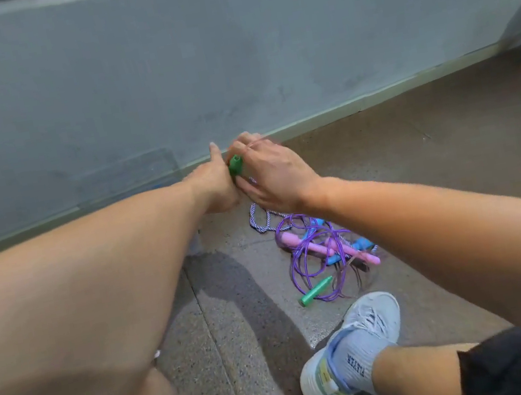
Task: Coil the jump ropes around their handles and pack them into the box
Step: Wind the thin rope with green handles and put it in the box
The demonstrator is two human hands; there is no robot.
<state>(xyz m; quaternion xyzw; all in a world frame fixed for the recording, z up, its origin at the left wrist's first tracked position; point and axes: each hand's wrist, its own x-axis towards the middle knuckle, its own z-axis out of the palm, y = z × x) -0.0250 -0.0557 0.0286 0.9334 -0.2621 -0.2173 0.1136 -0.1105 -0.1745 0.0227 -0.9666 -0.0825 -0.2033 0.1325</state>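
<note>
1. A green handle [235, 165] is gripped by the left hand [215, 184], with the thumb raised.
2. The same handle is touched by the curled fingers of the right hand [270, 174]; whether anything is pinched cannot be told.
3. A tangle of purple rope [311, 258], pink handles [316, 247], blue handles [361, 244] and another green handle [315, 291] is spread on the floor [418, 152].
4. A striped rope [262, 223] is seen beneath the hands.
5. A white shoe [355, 347] is planted near the tangle, and a grey wall [161, 75] stands just behind the hands.

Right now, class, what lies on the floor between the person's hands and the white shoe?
In the head view, a tangle of jump ropes lies between the hands and the white shoe: purple cord, pink, blue and green handles.
</note>
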